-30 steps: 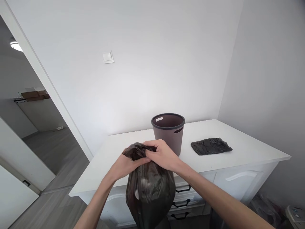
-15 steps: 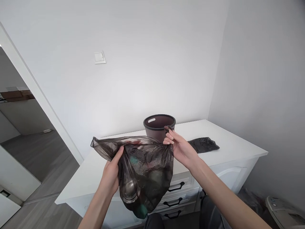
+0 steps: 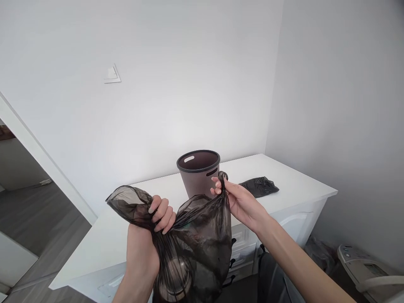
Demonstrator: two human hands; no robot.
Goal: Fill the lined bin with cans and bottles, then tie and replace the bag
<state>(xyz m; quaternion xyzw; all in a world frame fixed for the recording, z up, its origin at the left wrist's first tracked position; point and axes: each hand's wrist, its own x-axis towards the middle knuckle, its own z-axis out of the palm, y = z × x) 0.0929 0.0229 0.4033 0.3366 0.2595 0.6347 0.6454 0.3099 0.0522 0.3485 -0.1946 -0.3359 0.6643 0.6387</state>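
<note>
A filled, see-through black garbage bag hangs between my two hands, in front of the cabinet. My left hand is closed around the bag's gathered left side, and a loose flap of plastic sticks out to the left above the fist. Between the thumb and fingers of my right hand the bag's upper right corner is pinched, with a small twist poking up. Through the plastic a round, shiny item shows low on the left; its kind is unclear. Behind the bag stands a brown trash can with a dark rim.
A white cabinet carries the trash can and, to its right, a flattened black plastic bag. A pale appliance sits on the floor at the lower right. A light switch is on the wall; a doorway opens at left.
My left hand has turned and closed its fingers round the bag's gathered side. The bag now hangs lower. My view has shifted a little to the right.
</note>
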